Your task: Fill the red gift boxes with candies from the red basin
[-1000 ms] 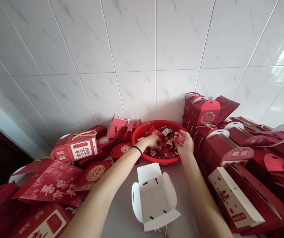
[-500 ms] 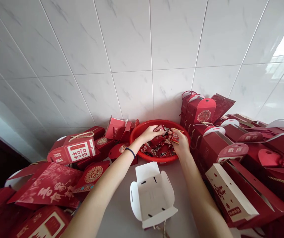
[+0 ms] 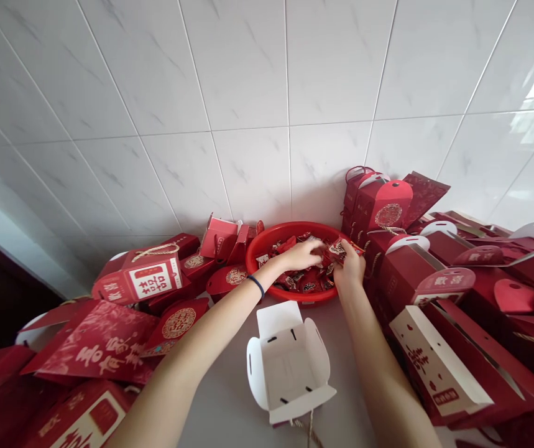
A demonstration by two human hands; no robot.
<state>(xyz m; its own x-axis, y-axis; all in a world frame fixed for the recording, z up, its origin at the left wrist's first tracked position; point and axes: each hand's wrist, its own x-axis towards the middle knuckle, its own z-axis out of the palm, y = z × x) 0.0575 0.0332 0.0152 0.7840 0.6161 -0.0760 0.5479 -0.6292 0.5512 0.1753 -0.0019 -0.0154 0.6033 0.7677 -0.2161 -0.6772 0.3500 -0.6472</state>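
A red plastic basin (image 3: 267, 239) full of small red wrapped candies (image 3: 301, 283) stands against the tiled wall. Both my hands are over it. My left hand (image 3: 303, 254), with a dark band on its wrist, has its fingers curled down among the candies. My right hand (image 3: 351, 266) is closed on red candy packets (image 3: 341, 247) at the basin's right side. The two hands nearly touch. An open white-lined gift box (image 3: 290, 367) lies on the table just in front of the basin, with nothing inside.
Piles of red gift boxes crowd both sides: folded and flat ones on the left (image 3: 138, 280), upright and lying ones on the right (image 3: 425, 274). A long box with a white flap (image 3: 428, 367) lies near my right forearm. White tiled wall (image 3: 248, 93) behind.
My left hand has moved right across the candies toward my right hand. My right hand still grips its packets and has shifted slightly right. The view has tilted a little.
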